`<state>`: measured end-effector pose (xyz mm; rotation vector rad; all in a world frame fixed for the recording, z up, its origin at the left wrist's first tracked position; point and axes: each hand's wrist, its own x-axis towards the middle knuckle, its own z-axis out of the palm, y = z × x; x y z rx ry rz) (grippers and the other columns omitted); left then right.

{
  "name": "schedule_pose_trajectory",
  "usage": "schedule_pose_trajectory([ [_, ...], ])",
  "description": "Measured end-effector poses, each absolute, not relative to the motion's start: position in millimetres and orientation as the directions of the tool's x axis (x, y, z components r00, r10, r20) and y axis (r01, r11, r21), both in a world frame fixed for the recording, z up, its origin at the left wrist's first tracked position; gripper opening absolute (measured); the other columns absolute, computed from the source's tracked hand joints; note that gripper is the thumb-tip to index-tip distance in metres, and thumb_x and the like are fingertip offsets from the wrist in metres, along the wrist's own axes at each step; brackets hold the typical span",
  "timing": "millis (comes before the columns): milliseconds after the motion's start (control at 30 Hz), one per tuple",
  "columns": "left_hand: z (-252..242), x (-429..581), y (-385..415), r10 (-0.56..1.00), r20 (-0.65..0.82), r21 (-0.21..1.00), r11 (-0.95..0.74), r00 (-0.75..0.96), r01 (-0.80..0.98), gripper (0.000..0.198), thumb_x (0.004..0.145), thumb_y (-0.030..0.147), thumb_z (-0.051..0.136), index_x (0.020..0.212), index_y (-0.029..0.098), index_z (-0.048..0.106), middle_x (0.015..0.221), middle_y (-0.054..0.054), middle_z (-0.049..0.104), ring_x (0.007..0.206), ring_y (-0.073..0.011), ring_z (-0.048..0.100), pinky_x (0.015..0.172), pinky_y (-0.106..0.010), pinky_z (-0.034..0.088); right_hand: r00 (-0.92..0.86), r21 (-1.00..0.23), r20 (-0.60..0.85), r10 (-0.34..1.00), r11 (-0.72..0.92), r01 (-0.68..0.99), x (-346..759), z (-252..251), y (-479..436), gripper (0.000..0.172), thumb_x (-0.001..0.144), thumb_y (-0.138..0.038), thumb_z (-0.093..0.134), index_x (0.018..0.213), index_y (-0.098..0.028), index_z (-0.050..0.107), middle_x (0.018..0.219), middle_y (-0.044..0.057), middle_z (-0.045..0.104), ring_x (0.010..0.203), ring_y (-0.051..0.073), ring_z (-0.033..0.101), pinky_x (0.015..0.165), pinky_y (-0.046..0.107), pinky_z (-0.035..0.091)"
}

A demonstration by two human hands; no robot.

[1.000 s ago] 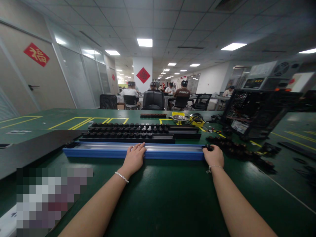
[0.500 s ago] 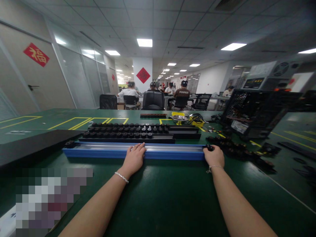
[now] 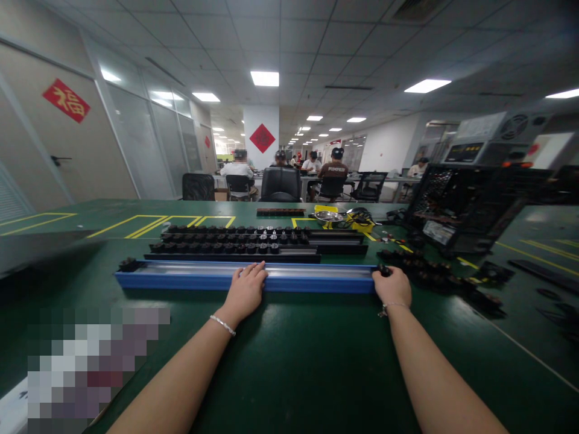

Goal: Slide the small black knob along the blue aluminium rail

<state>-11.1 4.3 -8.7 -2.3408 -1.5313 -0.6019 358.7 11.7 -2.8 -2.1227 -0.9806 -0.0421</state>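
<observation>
Blue rail (image 3: 181, 282) lies across the tabletop (image 3: 307, 361)

I see the rail running left to right, channel upward. My left grip (image 3: 246, 292) rests over its near wall around the middle, fingers close together above the channel; I cannot tell whether it clasps the wall. My right grip (image 3: 393, 289) is narrow, pinching a black block (image 3: 385, 270) at the rail's right end. Another block (image 3: 129, 264) sits at the left end. Just beyond, on the far side, I have black rails (image 3: 235, 257) carrying dark parts (image 3: 218, 248); a computer case (image 3: 446, 232) stands at far right.
</observation>
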Motion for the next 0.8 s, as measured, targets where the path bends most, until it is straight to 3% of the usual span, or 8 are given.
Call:
schedule_pose_trajectory([
  [333,-9.6,-11.1,4.3,0.801,0.486,-0.008,-0.396,0.35,0.918,0.03,0.08,0.016,0.042,0.106,0.026,0.056,0.135,-0.002,0.048,0.121,-0.0232,0.044,0.096,-0.046,0.032,0.745,-0.656,0.237,0.623,-0.463,0.596,359.0,4.7,7.6,0.04,0.071,-0.038,0.051,0.105,-0.017,0.06,0.095,0.013,0.063,0.087,0.026,0.06,0.076,0.036,0.046],
  [800,-8.6,-10.7,4.1,0.812,0.474,0.012,-0.393,0.341,0.92,0.031,0.081,0.016,0.041,0.106,0.026,0.057,0.135,-0.003,0.047,0.122,-0.0227,0.042,0.097,-0.045,0.031,0.762,-0.675,0.214,0.611,-0.471,0.567,364.7,5.4,6.9,0.043,0.072,-0.037,0.051,0.11,-0.018,0.059,0.097,0.012,0.064,0.087,0.025,0.06,0.077,0.035,0.046],
])
